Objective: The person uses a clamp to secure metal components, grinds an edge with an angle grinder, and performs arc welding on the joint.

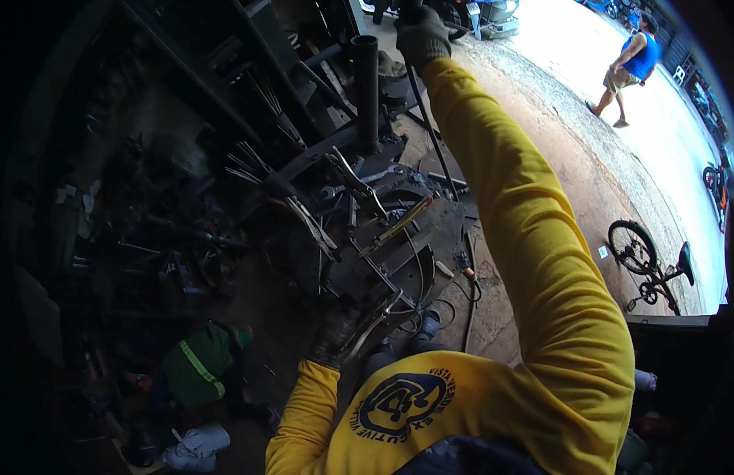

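Observation:
My right hand, in a grey glove, is raised at the far end of the worktable and closed around a dark upright thing cut off by the top edge. A long thin dark rod or cable runs down from beside it. My left hand, in a dark glove, is low at the near side of the metal work, beside the silver handles of a locking clamp. Deep shadow hides its fingers. Between my hands lie more locking clamps, a yellowish bar-shaped tool and a wrench on a dark steel frame.
An upright steel pipe stands beside my right hand. Bundles of thin rods stick up at the left. A cable crosses the floor. A small bicycle lies at the right; a person in blue is outside. A green bag sits lower left.

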Demonstrator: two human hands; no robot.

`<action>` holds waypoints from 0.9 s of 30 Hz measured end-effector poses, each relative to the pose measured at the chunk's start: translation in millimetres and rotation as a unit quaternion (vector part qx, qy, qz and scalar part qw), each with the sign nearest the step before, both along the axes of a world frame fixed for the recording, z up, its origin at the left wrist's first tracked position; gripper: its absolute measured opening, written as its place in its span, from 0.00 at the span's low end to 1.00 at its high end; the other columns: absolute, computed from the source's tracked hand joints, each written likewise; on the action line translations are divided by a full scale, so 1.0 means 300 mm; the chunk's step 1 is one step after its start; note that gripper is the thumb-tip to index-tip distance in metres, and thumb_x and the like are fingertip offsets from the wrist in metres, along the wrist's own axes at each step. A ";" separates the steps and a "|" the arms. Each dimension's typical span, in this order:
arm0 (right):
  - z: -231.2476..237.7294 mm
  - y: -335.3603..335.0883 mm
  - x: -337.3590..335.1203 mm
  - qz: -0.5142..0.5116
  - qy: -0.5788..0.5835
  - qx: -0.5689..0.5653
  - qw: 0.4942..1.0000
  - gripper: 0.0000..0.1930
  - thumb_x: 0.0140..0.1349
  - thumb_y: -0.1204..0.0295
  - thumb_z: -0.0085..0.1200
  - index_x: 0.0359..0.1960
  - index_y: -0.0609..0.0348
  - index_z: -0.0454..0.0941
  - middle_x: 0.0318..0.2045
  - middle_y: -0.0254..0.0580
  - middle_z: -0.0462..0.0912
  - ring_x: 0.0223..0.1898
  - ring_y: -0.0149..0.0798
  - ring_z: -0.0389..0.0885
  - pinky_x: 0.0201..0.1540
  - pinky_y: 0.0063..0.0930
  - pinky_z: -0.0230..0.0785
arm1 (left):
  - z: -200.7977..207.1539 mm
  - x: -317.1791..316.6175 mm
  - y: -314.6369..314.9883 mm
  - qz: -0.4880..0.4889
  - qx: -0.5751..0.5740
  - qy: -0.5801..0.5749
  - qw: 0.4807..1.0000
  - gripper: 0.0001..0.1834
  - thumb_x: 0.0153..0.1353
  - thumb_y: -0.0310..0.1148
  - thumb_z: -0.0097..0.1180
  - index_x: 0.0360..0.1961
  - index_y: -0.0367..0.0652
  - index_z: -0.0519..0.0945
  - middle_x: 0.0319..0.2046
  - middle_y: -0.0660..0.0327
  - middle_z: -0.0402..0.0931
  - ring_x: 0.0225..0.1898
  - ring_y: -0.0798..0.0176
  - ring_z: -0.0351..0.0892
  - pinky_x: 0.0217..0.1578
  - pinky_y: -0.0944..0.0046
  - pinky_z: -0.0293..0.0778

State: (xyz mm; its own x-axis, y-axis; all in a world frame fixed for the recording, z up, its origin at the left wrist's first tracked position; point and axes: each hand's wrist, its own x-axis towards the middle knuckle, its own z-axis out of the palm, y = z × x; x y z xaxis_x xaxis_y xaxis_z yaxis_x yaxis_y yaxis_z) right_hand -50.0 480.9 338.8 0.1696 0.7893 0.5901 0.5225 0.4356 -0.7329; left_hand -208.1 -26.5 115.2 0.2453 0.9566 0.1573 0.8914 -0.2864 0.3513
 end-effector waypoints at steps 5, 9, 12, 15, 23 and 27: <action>0.318 -0.227 0.278 0.176 0.167 0.116 0.963 0.14 0.64 0.69 0.53 0.50 0.60 0.75 0.34 0.39 0.81 0.32 0.37 0.82 0.36 0.32 0.78 | 0.056 -0.005 0.029 0.100 -0.106 -0.298 0.943 0.17 0.72 0.39 0.51 0.54 0.41 0.78 0.47 0.53 0.81 0.43 0.53 0.82 0.44 0.60 0.75; 0.188 -0.563 0.566 0.327 0.268 0.003 0.906 0.15 0.68 0.69 0.48 0.53 0.60 0.73 0.28 0.38 0.76 0.26 0.33 0.80 0.28 0.30 0.80 | 0.062 -0.017 0.018 0.149 -0.105 -0.283 0.942 0.18 0.70 0.42 0.55 0.51 0.40 0.80 0.46 0.56 0.83 0.43 0.57 0.83 0.45 0.64 0.76; -0.001 -0.937 0.740 0.174 0.233 -0.051 0.955 0.17 0.70 0.66 0.50 0.54 0.65 0.72 0.28 0.37 0.77 0.22 0.29 0.78 0.25 0.22 0.77 | 0.089 0.026 0.062 0.147 -0.189 -0.486 0.840 0.21 0.68 0.45 0.58 0.54 0.40 0.80 0.49 0.57 0.82 0.47 0.59 0.82 0.49 0.65 0.74; -0.230 -1.292 0.857 0.081 0.258 -0.159 0.950 0.21 0.64 0.61 0.59 0.50 0.65 0.74 0.33 0.47 0.84 0.35 0.43 0.86 0.39 0.36 0.80 | 0.023 0.003 0.053 0.161 -0.238 -0.544 0.788 0.22 0.68 0.45 0.57 0.56 0.41 0.80 0.50 0.58 0.82 0.49 0.62 0.81 0.51 0.65 0.73; -0.558 -2.018 0.545 -0.030 0.333 -0.281 0.899 0.18 0.63 0.78 0.60 0.53 0.62 0.72 0.33 0.38 0.82 0.32 0.31 0.83 0.35 0.25 0.78 | 0.015 -0.015 0.043 0.168 -0.269 -0.609 0.727 0.17 0.70 0.40 0.55 0.53 0.41 0.81 0.47 0.63 0.83 0.48 0.66 0.79 0.51 0.66 0.72; -0.703 -2.134 0.402 -0.048 0.327 -0.361 0.872 0.23 0.56 0.78 0.68 0.52 0.59 0.74 0.36 0.35 0.83 0.35 0.27 0.81 0.39 0.23 0.76 | 0.067 -0.014 0.049 0.187 -0.298 -0.575 0.739 0.18 0.70 0.38 0.56 0.57 0.41 0.79 0.48 0.63 0.83 0.45 0.68 0.80 0.48 0.67 0.74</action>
State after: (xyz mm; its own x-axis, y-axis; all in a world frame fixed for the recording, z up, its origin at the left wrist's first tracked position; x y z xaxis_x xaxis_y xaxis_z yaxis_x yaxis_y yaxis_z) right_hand 70.8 -159.5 128.0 0.3700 0.8785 -0.3022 -0.1022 -0.2849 -0.9531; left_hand -212.4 -11.7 135.2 -0.0222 0.9073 -0.4198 -0.1159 0.4148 0.9025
